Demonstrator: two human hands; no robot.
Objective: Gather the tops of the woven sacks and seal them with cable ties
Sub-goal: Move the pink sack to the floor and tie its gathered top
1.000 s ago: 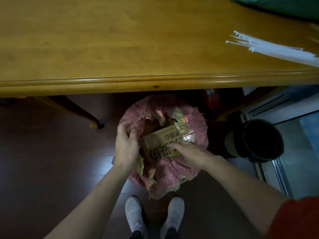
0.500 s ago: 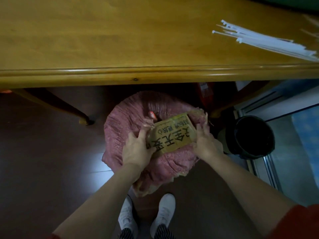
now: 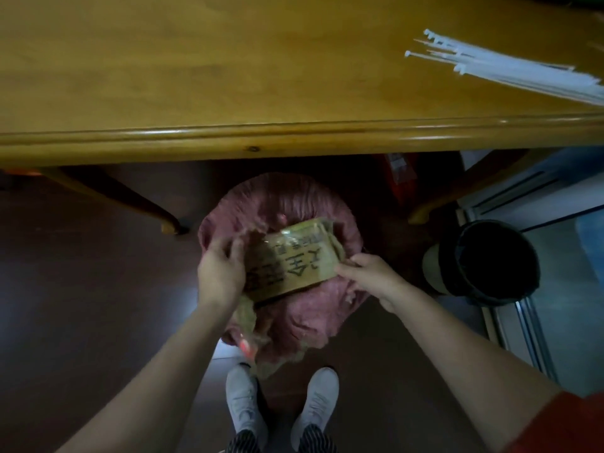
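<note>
Sitting on floor just below worktop edge: pink woven sack, yellow printed top laid flat across its mouth. Left hand grips top's left end, fingers curled over it; right hand pinches right corner. White cable ties on worktop, far right, well apart from hands. Black bin near sack's right.
</note>
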